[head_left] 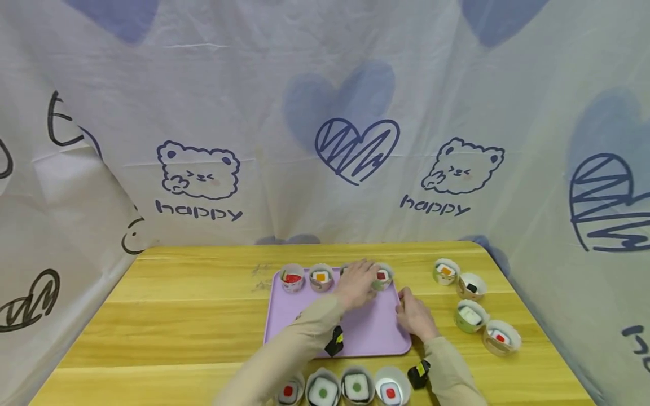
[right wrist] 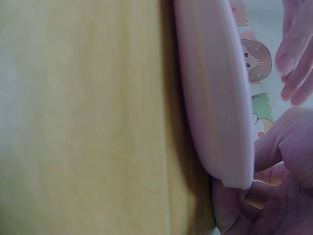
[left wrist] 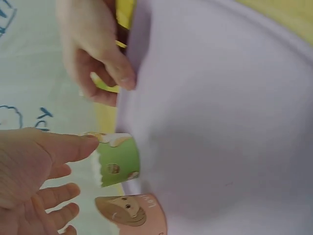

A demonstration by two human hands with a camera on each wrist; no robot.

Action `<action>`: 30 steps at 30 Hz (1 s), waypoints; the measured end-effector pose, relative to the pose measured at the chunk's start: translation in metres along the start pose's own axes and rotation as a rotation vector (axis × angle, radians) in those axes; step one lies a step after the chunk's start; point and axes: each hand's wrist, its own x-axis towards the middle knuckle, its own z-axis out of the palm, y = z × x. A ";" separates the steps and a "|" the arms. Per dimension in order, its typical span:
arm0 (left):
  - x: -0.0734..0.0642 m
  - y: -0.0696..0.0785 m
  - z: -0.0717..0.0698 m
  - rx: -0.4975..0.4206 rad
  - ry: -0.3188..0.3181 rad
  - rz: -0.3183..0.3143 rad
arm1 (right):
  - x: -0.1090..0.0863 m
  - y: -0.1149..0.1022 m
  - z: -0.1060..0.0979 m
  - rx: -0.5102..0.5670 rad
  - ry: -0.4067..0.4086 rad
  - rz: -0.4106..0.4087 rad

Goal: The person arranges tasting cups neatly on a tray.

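A lilac tray lies on the wooden table with a row of paper cups along its far edge. My left hand reaches over that row at its right end. In the left wrist view the thumb of this hand is right at the rim of a green paper cup, its other fingers spread and loose. A peach paper cup with a cartoon face stands beside it. My right hand grips the tray's right edge, fingers under the rim in the right wrist view. My left hand partly hides one cup.
Two more tray cups hold red pieces and a white-and-orange piece. Right of the tray, several filled cups stand in a slanting line. Another row of cups stands at the near edge. A printed cloth hangs behind the table.
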 end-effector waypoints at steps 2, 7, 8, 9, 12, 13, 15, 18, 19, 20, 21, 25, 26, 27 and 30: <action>-0.008 -0.005 -0.005 -0.036 0.015 0.028 | 0.001 0.000 0.001 0.000 -0.007 0.009; -0.031 -0.021 -0.017 -0.165 0.037 0.059 | 0.001 -0.001 0.001 0.002 -0.012 0.015; -0.035 -0.025 -0.018 -0.196 0.035 0.055 | 0.001 -0.001 0.000 0.001 -0.010 0.013; -0.040 -0.028 -0.020 -0.225 0.036 0.048 | 0.001 -0.002 0.000 0.000 -0.009 0.012; -0.053 -0.039 -0.022 -0.283 0.035 0.014 | 0.001 -0.002 0.000 0.002 -0.013 0.013; -0.057 -0.042 -0.022 -0.290 0.041 0.002 | 0.001 -0.003 -0.001 0.003 -0.015 0.016; -0.065 -0.047 -0.024 -0.298 0.063 -0.015 | 0.001 -0.002 -0.001 0.005 -0.019 0.021; -0.076 -0.054 -0.026 -0.327 0.106 -0.024 | 0.001 -0.001 -0.001 0.006 -0.023 0.027; -0.080 -0.057 -0.027 -0.340 0.118 -0.027 | 0.001 -0.001 -0.001 0.007 -0.026 0.030; -0.083 -0.059 -0.028 -0.355 0.127 -0.031 | 0.001 0.000 -0.002 0.007 -0.027 0.029; -0.086 -0.062 -0.029 -0.366 0.130 -0.039 | 0.001 0.000 -0.002 0.005 -0.026 0.027; -0.100 -0.073 -0.031 -0.404 0.124 -0.101 | 0.001 0.000 -0.001 -0.002 -0.023 0.017; -0.104 -0.076 -0.031 -0.410 0.126 -0.121 | 0.001 0.000 -0.001 -0.004 -0.022 0.015; -0.108 -0.079 -0.031 -0.416 0.131 -0.140 | 0.000 -0.001 -0.001 -0.006 -0.019 0.011; -0.119 -0.088 -0.033 -0.436 0.143 -0.198 | 0.000 -0.001 0.000 0.000 -0.023 0.013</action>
